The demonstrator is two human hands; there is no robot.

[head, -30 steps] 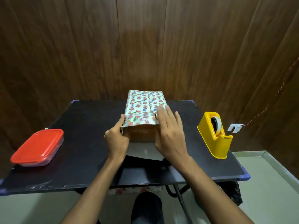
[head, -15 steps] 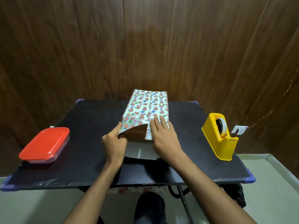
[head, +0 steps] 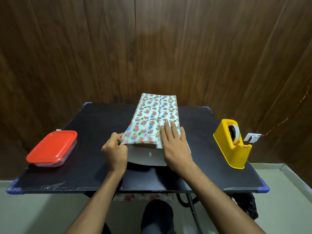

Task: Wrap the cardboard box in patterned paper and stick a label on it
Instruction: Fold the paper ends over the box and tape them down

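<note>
I see thin floral-printed wrapping paper (head: 152, 119), slightly glossy and white beneath, on a matt black surface (head: 94, 125); a glossy yellow plastic tape dispenser (head: 231, 147); dark wood-grain wall panels (head: 152, 48).

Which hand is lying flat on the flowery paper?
The right hand, fingers straight on top of the flowery paper. The left hand pinches its corner instead.

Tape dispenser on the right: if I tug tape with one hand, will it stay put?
Probably. The yellow tape dispenser looks blocky with a broad flat base on the black table, so tipping seems unlikely. It may slide on that smooth top; its weight cannot be told.
</note>
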